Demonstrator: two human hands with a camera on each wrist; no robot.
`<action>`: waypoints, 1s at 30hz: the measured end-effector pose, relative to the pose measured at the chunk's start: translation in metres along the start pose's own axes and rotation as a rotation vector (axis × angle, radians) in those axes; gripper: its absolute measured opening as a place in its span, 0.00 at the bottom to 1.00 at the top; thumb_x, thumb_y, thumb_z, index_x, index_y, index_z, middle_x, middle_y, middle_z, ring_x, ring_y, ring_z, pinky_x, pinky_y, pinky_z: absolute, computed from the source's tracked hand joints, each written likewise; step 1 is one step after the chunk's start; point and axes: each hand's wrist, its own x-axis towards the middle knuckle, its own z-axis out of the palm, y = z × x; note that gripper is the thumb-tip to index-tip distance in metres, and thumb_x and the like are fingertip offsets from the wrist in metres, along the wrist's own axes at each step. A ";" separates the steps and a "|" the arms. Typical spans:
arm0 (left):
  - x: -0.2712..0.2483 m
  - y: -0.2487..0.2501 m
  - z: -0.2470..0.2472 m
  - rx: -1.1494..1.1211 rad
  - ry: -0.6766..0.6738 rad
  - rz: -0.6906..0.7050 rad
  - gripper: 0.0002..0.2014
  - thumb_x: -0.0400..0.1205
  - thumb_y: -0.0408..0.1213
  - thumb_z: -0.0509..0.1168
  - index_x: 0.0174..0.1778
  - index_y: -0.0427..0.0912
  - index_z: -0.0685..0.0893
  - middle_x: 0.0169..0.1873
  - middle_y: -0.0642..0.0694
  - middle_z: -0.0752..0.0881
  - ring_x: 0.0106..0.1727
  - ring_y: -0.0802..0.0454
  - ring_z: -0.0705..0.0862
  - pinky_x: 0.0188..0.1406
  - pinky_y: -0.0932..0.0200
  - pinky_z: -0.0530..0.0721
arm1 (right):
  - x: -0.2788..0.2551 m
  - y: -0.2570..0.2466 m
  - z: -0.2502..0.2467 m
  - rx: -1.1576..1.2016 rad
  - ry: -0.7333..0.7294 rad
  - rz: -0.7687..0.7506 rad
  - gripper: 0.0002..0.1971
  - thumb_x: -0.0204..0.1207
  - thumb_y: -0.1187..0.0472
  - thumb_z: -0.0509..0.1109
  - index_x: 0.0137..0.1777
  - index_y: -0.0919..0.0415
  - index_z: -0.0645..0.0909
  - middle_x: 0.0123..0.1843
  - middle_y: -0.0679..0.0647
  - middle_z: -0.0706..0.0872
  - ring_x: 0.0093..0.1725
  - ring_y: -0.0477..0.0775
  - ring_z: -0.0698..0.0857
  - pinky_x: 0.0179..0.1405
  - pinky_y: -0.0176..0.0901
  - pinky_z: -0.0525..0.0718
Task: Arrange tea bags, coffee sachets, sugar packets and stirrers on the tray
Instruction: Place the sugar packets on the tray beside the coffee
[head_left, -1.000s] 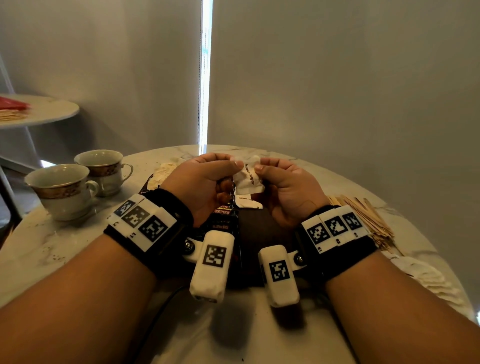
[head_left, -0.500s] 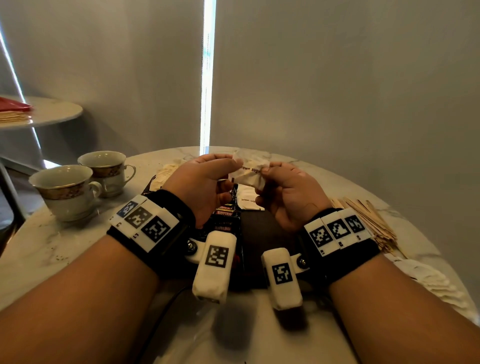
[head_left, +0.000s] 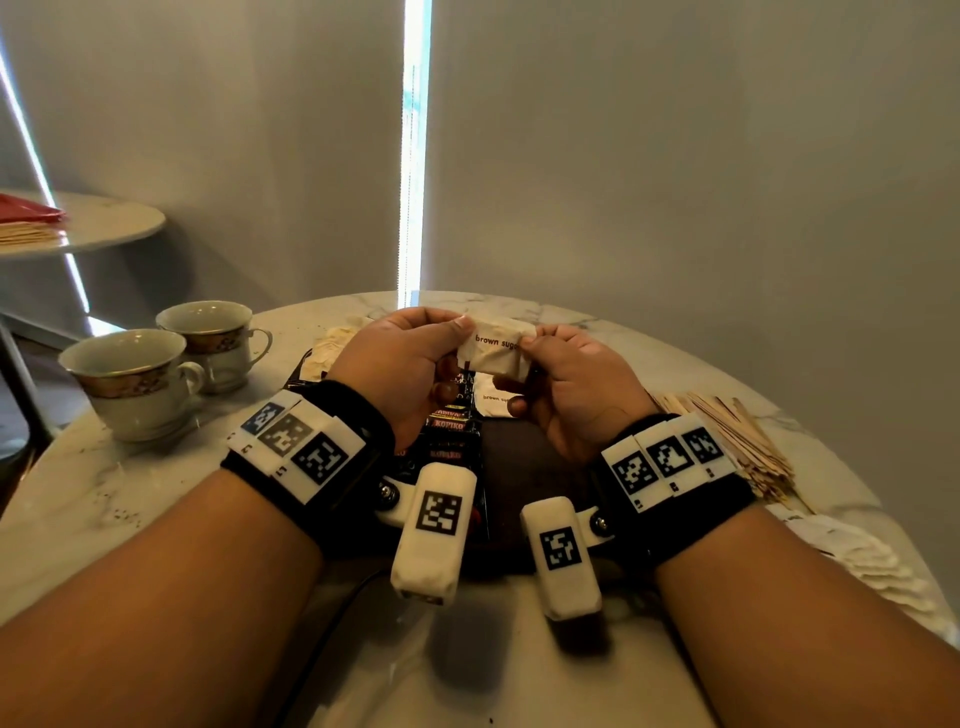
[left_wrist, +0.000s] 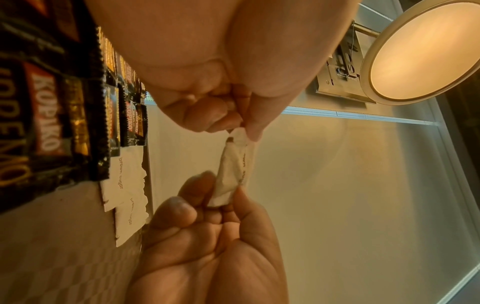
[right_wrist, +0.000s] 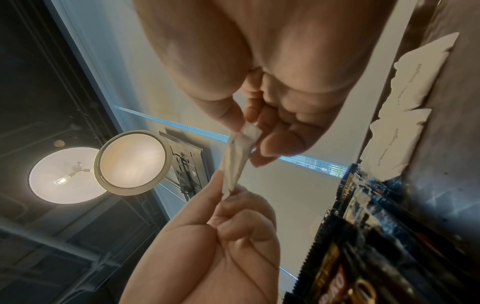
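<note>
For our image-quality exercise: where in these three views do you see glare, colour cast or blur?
Head view: the bright window strip blows out and the forearms smear at the bottom edge. Left wrist view: the ceiling lamp casts a warm orange tint and the coffee sachets blur up close. Right wrist view: the lamp glares, and the sugar packet looks soft.

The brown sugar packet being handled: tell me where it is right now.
In the head view the brown sugar packet is held in the air at centre, pinched at its ends by the left hand and right hand, above the dark tray.
</note>
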 end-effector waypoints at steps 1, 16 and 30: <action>0.000 0.000 0.000 -0.003 0.006 0.000 0.04 0.83 0.31 0.70 0.43 0.40 0.84 0.29 0.45 0.82 0.25 0.55 0.77 0.17 0.64 0.73 | 0.000 0.000 0.000 0.004 -0.003 0.000 0.02 0.86 0.66 0.63 0.51 0.63 0.76 0.41 0.61 0.86 0.32 0.54 0.85 0.20 0.39 0.76; 0.001 0.003 -0.003 -0.053 0.047 -0.016 0.03 0.82 0.33 0.72 0.49 0.40 0.85 0.29 0.48 0.85 0.25 0.56 0.80 0.18 0.63 0.74 | 0.045 0.011 -0.053 0.101 0.403 0.158 0.10 0.84 0.67 0.64 0.63 0.60 0.79 0.44 0.57 0.85 0.29 0.45 0.78 0.18 0.38 0.71; -0.001 0.003 -0.003 -0.042 0.028 -0.033 0.04 0.83 0.33 0.70 0.51 0.39 0.84 0.31 0.48 0.84 0.25 0.56 0.78 0.17 0.64 0.72 | 0.054 0.026 -0.063 -0.109 0.400 0.475 0.20 0.87 0.71 0.53 0.75 0.60 0.74 0.41 0.57 0.81 0.33 0.47 0.79 0.27 0.39 0.75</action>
